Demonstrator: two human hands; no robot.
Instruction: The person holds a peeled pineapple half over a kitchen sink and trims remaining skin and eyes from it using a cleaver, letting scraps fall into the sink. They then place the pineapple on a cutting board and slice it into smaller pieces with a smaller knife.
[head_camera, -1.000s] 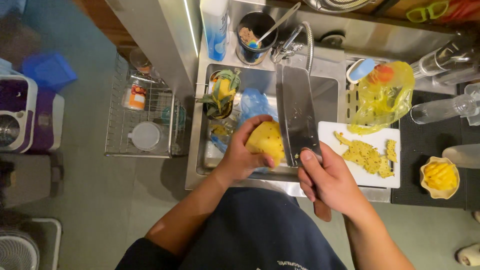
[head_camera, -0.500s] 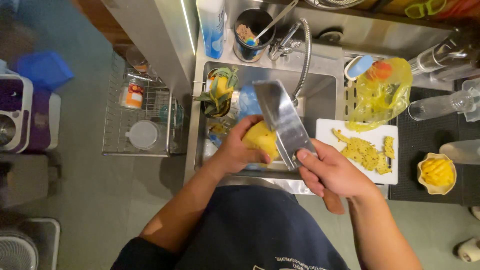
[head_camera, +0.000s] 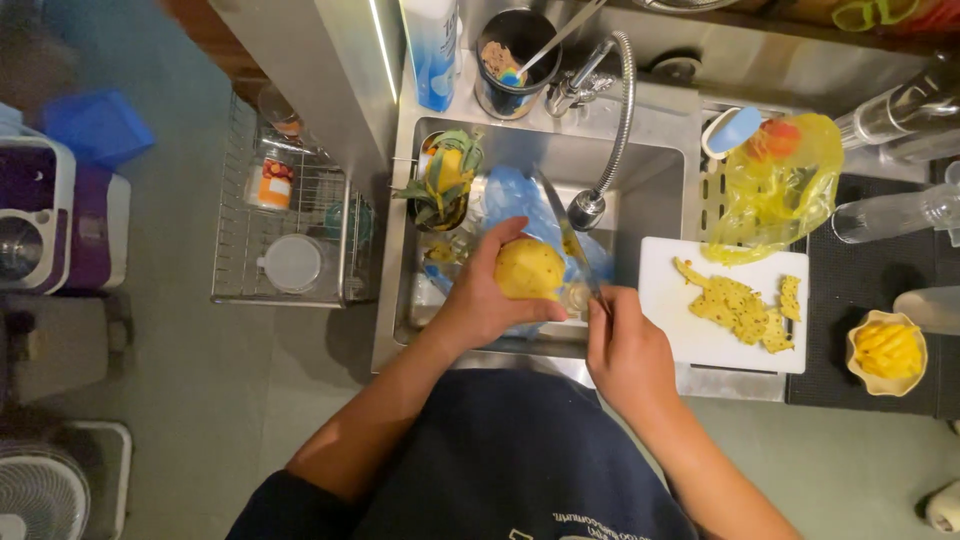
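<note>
left hand (head_camera: 480, 305) clamped around one peeled pineapple (head_camera: 530, 268); right hand (head_camera: 625, 350) wrapped on one knife (head_camera: 565, 235), blade apparently touching the fruit.

A tall blue-and-white plastic bottle (head_camera: 432, 50) stands at the sink's back left corner. A crumpled yellow plastic bag (head_camera: 775, 190) lies by the sink's right edge. An orange-labelled small jar (head_camera: 271, 185) sits in the wire rack (head_camera: 235, 270).
</note>
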